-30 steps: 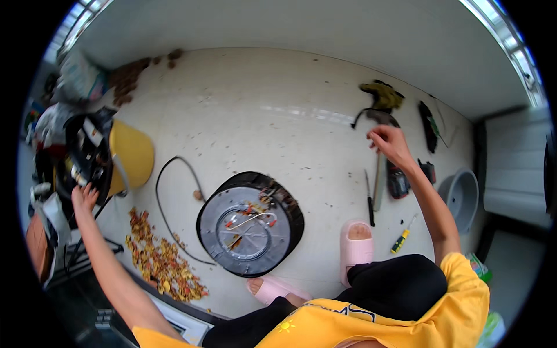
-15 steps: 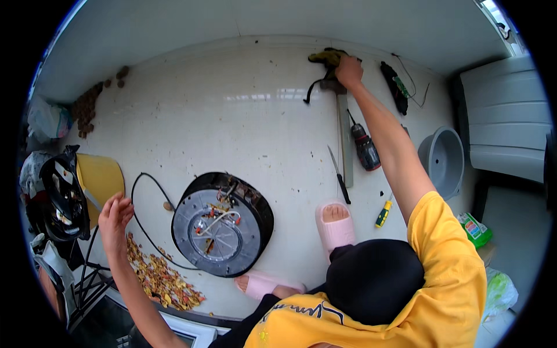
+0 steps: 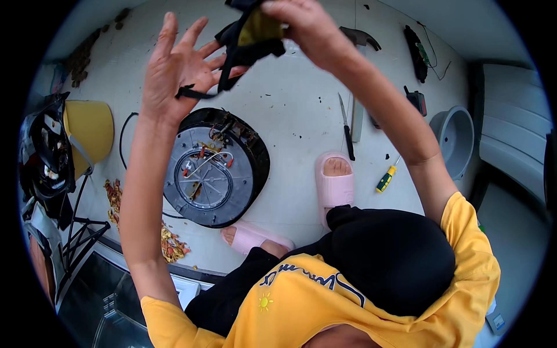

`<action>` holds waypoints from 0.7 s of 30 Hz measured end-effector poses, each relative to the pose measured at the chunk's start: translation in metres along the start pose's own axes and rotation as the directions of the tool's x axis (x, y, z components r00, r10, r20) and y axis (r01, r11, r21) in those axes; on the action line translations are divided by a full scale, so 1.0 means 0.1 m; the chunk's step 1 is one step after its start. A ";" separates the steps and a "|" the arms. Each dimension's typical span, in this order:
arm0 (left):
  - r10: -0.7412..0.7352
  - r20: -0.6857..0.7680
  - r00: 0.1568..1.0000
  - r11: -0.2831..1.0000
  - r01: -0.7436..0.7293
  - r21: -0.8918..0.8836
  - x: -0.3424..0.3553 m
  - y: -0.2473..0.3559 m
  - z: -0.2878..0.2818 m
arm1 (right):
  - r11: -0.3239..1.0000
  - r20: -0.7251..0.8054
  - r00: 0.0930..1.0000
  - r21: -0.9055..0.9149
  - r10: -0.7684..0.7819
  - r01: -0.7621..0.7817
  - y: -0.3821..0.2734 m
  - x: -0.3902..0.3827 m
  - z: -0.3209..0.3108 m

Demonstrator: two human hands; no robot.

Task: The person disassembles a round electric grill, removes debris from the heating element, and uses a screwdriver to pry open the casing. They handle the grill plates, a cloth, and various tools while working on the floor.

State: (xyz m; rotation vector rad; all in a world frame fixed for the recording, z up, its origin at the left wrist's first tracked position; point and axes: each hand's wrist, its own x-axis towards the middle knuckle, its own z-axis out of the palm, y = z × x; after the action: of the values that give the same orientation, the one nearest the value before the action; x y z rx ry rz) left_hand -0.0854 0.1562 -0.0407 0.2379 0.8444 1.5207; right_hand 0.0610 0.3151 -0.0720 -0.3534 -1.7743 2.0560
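My right hand (image 3: 304,26) is closed on what looks like a black and yellow work glove (image 3: 258,35), holding it up off the floor near the top of the view. A dark strap dangles from the glove across the palm of my left hand (image 3: 183,72). That hand is open, fingers spread, some tips behind or touching the glove's edge. Below them, a round black appliance (image 3: 212,168) lies on the floor with its grey underside up, showing wires and red connectors.
A knife (image 3: 347,130), a hammer (image 3: 358,37) and a green-yellow screwdriver (image 3: 386,178) lie on the floor to the right. Beyond them is a grey basin (image 3: 454,142). At left stand a yellow bucket (image 3: 90,130) and a pile of dry scraps (image 3: 173,243). Pink slippers (image 3: 336,188) are on my feet.
The glove has been lifted from the floor beside the hammer and brought left and nearer by my right hand. My left hand has risen to meet it, fingers spreading.
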 end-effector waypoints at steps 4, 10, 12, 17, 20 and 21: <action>0.182 -0.230 0.956 0.978 -0.200 -0.056 0.19 -0.35 0.02 | 0.687 0.028 0.905 -0.642 -0.424 0.341 0.25 -0.33 0.71; 0.245 -0.338 0.909 0.960 -0.276 -0.047 -0.16 -0.51 0.19 | 0.903 -0.006 0.975 -0.378 -0.224 0.205 0.46 -0.19 1.03; 0.201 -0.286 0.937 0.962 -0.244 -0.124 -0.19 -0.53 0.22 | 0.976 0.026 0.999 -0.216 -0.022 0.027 0.43 -0.01 0.94; 0.183 -0.360 0.915 0.978 -0.208 -0.032 -0.19 -0.53 0.16 | 0.969 -0.250 0.968 -0.240 -0.008 -0.054 0.39 -0.21 1.17; 0.315 -0.264 0.912 0.948 -0.315 0.044 -0.03 -0.49 -0.18 | 0.969 -0.264 0.964 -0.247 -0.041 -0.027 0.31 -0.39 1.29; 0.339 -0.288 0.895 0.941 -0.327 0.089 -0.05 -0.45 -0.16 | 0.967 -0.244 0.969 -0.256 -0.051 -0.014 0.31 -0.43 1.32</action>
State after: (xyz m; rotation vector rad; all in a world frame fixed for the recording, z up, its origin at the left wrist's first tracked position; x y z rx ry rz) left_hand -0.0598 0.1420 -0.0789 0.1880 1.1173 1.8960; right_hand 0.0370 0.1748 -0.0841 -0.6374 -1.8767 1.6848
